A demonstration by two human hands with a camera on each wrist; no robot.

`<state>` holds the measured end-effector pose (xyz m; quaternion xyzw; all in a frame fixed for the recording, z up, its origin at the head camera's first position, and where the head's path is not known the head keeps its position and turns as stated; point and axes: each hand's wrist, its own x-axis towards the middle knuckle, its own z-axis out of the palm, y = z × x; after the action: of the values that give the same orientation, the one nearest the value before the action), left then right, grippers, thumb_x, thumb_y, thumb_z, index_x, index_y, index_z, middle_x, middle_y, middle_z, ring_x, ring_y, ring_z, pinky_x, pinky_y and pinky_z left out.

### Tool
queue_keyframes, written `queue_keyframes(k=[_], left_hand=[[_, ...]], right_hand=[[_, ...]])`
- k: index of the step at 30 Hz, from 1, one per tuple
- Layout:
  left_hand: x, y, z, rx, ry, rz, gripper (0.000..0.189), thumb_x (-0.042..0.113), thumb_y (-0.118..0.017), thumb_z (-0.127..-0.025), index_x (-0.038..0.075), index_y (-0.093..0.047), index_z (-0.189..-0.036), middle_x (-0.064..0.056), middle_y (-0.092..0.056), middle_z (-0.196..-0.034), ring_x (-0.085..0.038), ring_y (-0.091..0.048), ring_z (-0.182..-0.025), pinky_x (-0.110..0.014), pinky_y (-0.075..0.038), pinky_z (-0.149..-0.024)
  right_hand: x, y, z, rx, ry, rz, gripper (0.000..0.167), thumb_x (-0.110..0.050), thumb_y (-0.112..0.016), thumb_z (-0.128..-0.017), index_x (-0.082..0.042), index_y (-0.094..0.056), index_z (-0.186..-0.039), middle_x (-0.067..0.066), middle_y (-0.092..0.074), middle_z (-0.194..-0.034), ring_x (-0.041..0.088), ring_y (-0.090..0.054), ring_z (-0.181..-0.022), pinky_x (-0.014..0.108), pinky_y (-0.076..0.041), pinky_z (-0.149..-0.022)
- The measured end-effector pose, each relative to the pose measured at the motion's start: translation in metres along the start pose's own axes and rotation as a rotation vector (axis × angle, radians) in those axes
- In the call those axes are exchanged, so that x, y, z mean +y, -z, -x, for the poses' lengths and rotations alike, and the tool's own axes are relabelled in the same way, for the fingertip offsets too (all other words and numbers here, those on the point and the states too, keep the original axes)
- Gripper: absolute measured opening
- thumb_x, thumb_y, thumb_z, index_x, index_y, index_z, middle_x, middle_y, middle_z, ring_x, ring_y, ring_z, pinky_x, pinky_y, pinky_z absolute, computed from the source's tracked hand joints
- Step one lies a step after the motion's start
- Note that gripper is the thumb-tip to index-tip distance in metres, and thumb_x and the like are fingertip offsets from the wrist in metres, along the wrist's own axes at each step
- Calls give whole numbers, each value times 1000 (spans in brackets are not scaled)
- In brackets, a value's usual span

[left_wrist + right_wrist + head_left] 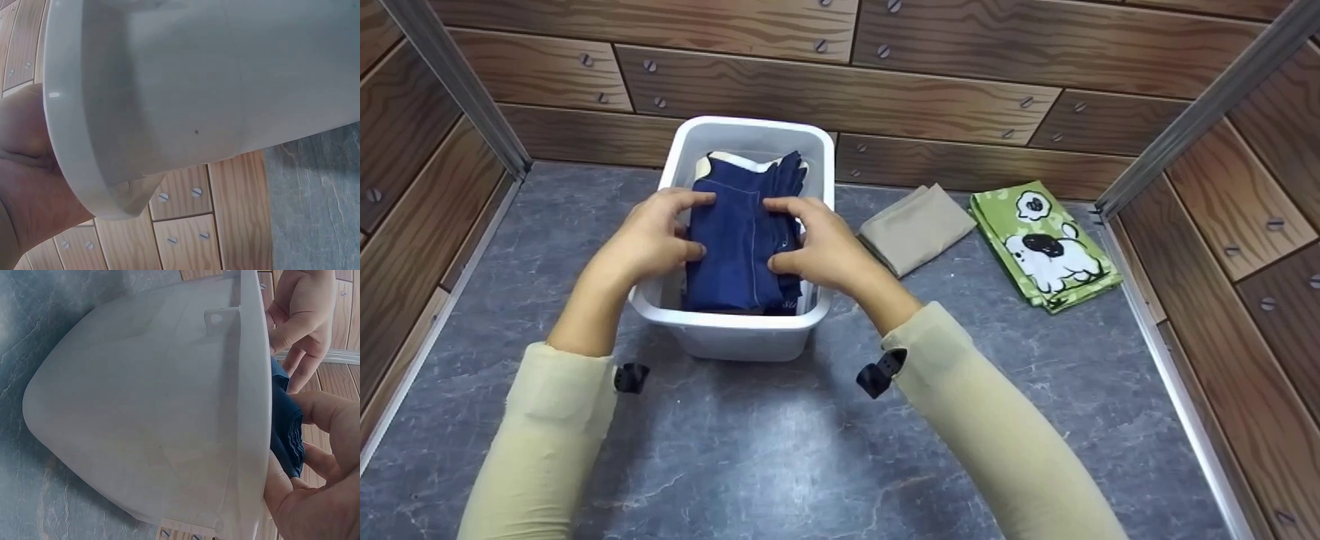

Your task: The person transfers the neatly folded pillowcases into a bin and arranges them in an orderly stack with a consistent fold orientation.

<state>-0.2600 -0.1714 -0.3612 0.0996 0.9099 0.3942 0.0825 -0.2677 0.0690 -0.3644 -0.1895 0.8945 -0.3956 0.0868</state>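
Note:
A folded navy garment (727,240) with pale stitching stands inside a white plastic bin (720,321). At its left edge, my left hand (656,236) holds it with thumb and index fingertips on the cloth. My right hand (821,244) grips the right edge, where several fabric layers show. Past the bin's rim in the right wrist view, the right fingers (320,410) curve about the navy layers (288,430). Cream and white cloth (735,159) peeks out behind the garment. The bin wall (225,84) hides the left fingertips in the left wrist view.
To the bin's right lies a folded beige cloth (919,229). Farther right is a folded green cloth (1046,247) with a cartoon dog print. Wood-patterned walls (840,90) enclose the grey marbled surface (780,450) on three sides.

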Motion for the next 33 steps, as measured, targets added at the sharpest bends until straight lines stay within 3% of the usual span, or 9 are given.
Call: queue_keyframes(k=[4,16,28,33], left_hand=[[1,0,0,-3,-18,-24,66,-6,-69,-83,3,-49,-145,-21,-42,-150,-49,-57,-119,-56,-51,-96],[4,0,-1,21,-68,-92,62,-1,-68,-84,1,-50,-144,-25,-45,-147,-46,-58,-116,-56,-46,-103],[3,0,0,37,-58,-72,60,3,-66,-87,4,-50,-145,-25,-45,-147,-47,-61,-112,-57,-50,-96],[4,1,1,62,-43,-52,59,4,-66,-89,6,-49,-146,-24,-44,-148,-45,-62,-114,-54,-56,-88]], right_hand=[[-1,0,0,-4,1,31,75,-12,-79,-75,-19,-52,-145,6,-49,-144,19,-50,-122,33,-41,-107],[-3,1,0,-9,1,46,73,-14,-78,-77,-19,-52,-145,8,-50,-144,19,-51,-122,33,-41,-107],[-2,1,1,-17,13,61,73,-15,-77,-78,-20,-51,-145,8,-50,-145,17,-50,-122,33,-42,-106],[-3,3,2,-49,-22,19,71,-16,-75,-82,-21,-48,-148,4,-51,-147,21,-61,-114,33,-49,-100]])
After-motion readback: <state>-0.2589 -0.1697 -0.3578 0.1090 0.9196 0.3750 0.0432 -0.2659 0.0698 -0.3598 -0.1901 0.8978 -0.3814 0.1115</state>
